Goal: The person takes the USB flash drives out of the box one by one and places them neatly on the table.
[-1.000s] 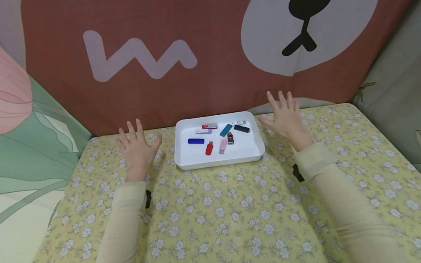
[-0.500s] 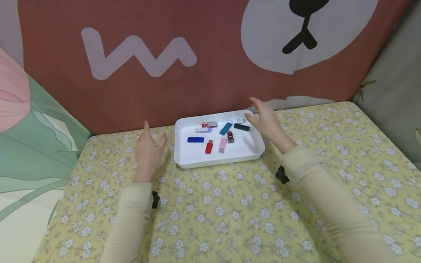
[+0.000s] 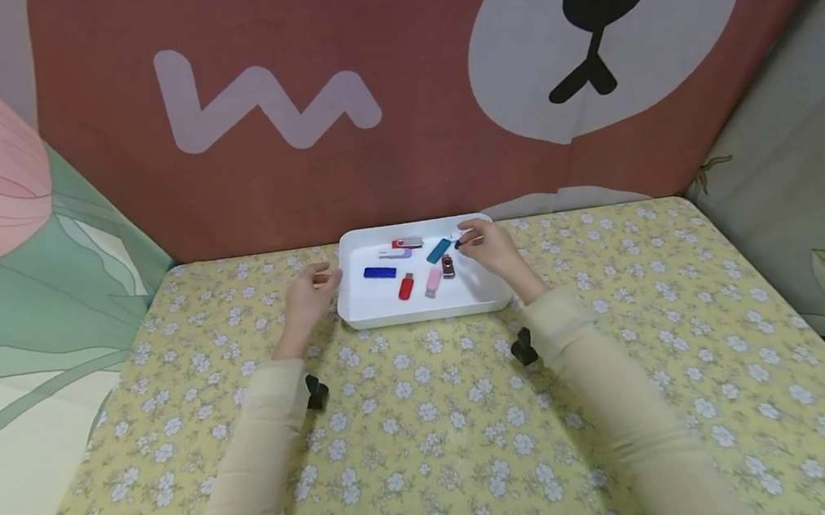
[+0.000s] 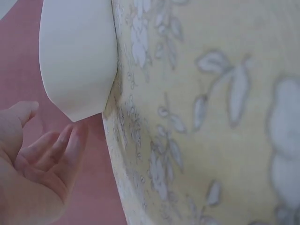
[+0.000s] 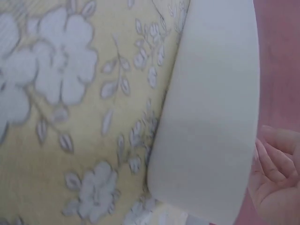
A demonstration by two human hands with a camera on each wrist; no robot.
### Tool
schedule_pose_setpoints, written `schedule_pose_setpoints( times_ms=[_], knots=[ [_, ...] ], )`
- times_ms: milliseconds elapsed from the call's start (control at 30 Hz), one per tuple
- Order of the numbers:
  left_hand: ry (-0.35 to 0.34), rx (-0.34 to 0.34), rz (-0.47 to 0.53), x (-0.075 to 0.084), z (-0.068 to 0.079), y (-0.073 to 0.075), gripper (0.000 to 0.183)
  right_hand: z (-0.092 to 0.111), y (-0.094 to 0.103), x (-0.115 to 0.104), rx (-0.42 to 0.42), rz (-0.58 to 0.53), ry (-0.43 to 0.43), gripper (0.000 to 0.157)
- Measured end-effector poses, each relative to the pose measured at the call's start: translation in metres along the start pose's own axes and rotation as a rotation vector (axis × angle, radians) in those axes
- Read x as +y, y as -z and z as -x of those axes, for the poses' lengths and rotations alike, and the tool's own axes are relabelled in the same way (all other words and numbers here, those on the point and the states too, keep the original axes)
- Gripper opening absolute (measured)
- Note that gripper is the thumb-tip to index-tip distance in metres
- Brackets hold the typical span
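A white tray (image 3: pixel 425 315) at the back of the table holds several USB sticks. In the head view these include a blue USB stick (image 3: pixel 380 272), a red one (image 3: pixel 405 288), a pink one (image 3: pixel 433 280) and a teal one (image 3: pixel 439 250). My right hand (image 3: pixel 494 249) is over the tray's right part with its fingers bent, covering most of a black USB stick (image 3: pixel 458 244); I cannot tell whether it grips the stick. My left hand (image 3: pixel 309 299) is at the tray's left rim, fingers loosely bent, holding nothing. In the right wrist view, the tray wall partly hides the right fingers.
A yellow floral cloth (image 3: pixel 428 436) covers the table. Right behind the tray rises a reddish-brown fabric backdrop (image 3: pixel 420 175) with a printed animal face. Patterned fabric (image 3: pixel 810 174) also hangs at the sides.
Both hands have moved inward from wide-spread positions beside the tray. The right hand now reaches over the black stick; the left has come to the left rim with its fingers more bent.
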State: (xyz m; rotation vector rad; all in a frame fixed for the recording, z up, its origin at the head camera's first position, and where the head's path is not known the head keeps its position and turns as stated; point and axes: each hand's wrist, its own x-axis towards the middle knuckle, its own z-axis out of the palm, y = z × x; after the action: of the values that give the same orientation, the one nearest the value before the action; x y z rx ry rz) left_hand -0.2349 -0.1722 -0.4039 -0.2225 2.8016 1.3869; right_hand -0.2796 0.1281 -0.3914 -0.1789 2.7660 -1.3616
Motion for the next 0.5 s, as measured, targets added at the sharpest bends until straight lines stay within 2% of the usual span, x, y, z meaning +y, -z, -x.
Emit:
schedule_pose_setpoints(
  times_ms=[133, 333, 400, 433, 500],
  knots=[
    [0.04, -0.063, 0.095, 0.0, -0.001, -0.001, 0.051, -0.002, -0.006, 0.001, -0.015, -0.013, -0.025, 0.042],
    [0.092, -0.113, 0.139, -0.001, -0.002, -0.003, 0.051, -0.004, -0.013, 0.005, -0.049, -0.042, -0.054, 0.039],
    [0.105, -0.123, 0.152, -0.001, -0.002, -0.003, 0.05, -0.013, -0.018, 0.016, -0.061, -0.052, -0.058, 0.039],
    [0.105, -0.127, 0.159, -0.001, -0.002, -0.003, 0.049, -0.023, -0.022, 0.031, -0.056, -0.08, -0.02, 0.038],
    [0.121, -0.13, 0.177, -0.002, -0.003, -0.003, 0.048, -0.038, -0.029, 0.051, -0.071, -0.101, -0.011, 0.038]
  ],
)
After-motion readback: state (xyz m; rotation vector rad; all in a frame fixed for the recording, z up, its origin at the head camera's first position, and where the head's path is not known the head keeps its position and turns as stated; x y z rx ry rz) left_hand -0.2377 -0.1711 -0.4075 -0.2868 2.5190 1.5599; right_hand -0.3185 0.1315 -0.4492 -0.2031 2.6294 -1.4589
